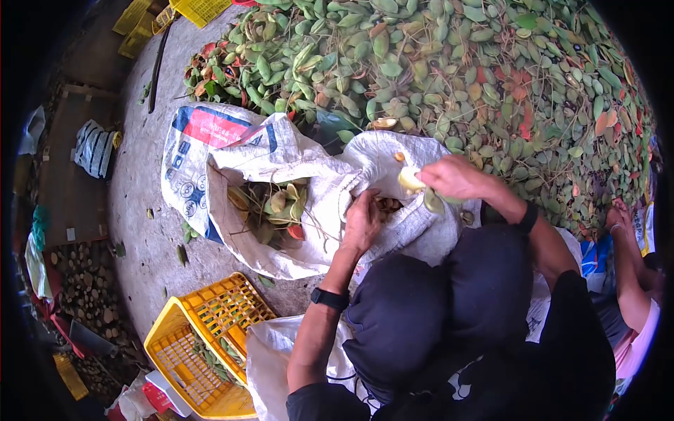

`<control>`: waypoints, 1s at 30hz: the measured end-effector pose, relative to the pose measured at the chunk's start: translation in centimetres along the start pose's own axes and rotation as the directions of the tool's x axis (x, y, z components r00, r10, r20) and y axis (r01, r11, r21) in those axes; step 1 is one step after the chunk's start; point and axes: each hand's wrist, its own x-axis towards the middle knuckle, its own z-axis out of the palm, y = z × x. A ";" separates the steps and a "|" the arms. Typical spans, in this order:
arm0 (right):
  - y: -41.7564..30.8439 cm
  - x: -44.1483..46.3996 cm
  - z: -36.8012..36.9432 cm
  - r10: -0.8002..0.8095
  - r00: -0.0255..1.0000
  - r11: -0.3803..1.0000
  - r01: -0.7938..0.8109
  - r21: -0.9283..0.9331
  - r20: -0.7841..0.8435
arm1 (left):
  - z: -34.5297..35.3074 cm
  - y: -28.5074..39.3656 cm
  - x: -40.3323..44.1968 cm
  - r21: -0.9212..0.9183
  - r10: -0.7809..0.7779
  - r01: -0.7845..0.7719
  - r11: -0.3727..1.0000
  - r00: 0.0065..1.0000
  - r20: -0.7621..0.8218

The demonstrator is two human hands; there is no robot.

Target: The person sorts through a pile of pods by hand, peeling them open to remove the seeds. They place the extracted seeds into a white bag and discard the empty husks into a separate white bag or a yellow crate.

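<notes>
My right hand point(455, 177) pinches a pale yellow, opened pod point(410, 179) above a white woven sack point(393, 151) in front of my knees. A green pod piece point(433, 203) is just below that hand. My left hand point(363, 221) is closed at the rim of the sack's opening, its fingertips partly hidden. Small brown pieces point(387, 205) show inside this opening. To the left, a second opened sack point(274, 151) with blue and red print holds green pods, stalks and husks point(277, 203).
A large heap of green pods point(421, 63) with some red ones spreads ahead and right. A yellow crate point(210, 309) lies at lower left, and yellow baskets point(200, 8) stand at the back. Another person's arm point(625, 259) is at far right. A dark stick point(159, 67) lies on the concrete floor point(140, 161).
</notes>
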 end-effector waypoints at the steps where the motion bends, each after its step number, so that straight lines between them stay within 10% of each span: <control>1: 0.7 -0.3 -0.5 0.062 0.998 0.978 -0.058 0.200 -0.013 | -0.3 -0.6 -0.3 0.188 -0.026 0.013 0.982 0.998 0.065; 4: 1.2 -0.4 0.1 0.114 0.991 0.799 -0.051 0.599 -0.068 | -0.5 1.9 -1.6 0.480 0.035 -0.076 0.874 0.995 0.094; 10: -0.1 -0.6 1.0 0.025 0.998 0.573 0.037 0.819 -0.062 | -2.0 5.2 -0.6 0.432 0.079 -0.096 0.897 0.995 0.056; 12: -1.6 -0.3 0.9 -0.052 0.995 0.526 0.096 0.845 -0.081 | -2.9 7.3 -0.7 -0.139 -0.124 0.146 0.979 0.980 0.157; 14: -2.6 0.2 1.2 -0.071 0.996 0.497 0.084 0.864 -0.056 | -2.4 8.9 -1.2 -0.655 -0.145 0.356 0.667 0.924 0.354; 16: -3.4 0.3 1.5 -0.025 0.996 0.563 0.087 0.822 -0.088 | -2.1 9.0 -1.4 -0.723 -0.122 0.316 0.614 0.943 0.309; 23: -2.1 0.0 3.6 -0.025 0.998 0.507 -0.032 0.861 0.052 | -0.7 8.5 -1.9 -0.550 -0.061 0.022 0.835 0.997 -0.052; 30: -0.3 0.1 5.3 -0.037 0.995 0.611 -0.048 0.790 0.088 | -1.2 7.1 -1.5 -0.609 -0.142 0.152 0.779 0.988 0.064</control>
